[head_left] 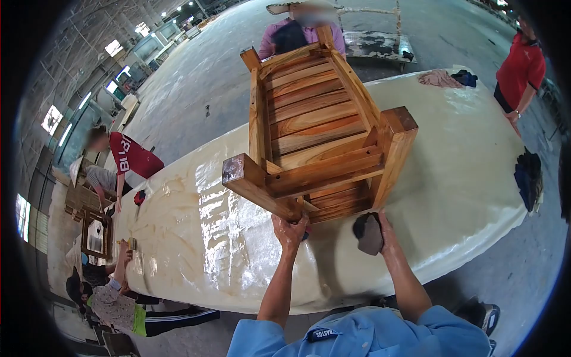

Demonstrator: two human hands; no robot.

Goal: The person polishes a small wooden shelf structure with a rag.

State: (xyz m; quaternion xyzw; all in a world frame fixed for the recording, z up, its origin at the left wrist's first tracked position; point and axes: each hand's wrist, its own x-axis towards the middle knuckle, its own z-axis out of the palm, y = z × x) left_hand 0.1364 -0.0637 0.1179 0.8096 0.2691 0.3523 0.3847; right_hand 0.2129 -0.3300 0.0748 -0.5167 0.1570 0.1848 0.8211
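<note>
Above plastic-covered table, slatted wooden chair, tilted, thick legs jutting out. Left hand just under chair's near left corner, fingers curled closed around wood, touching. Right hand below near right corner, partly closed on dark cloth, fingers mostly hidden behind it; whether it also touches chair, cannot tell. Chair lies beyond both hands, between them and person in pink shirt on far side of table.
</note>
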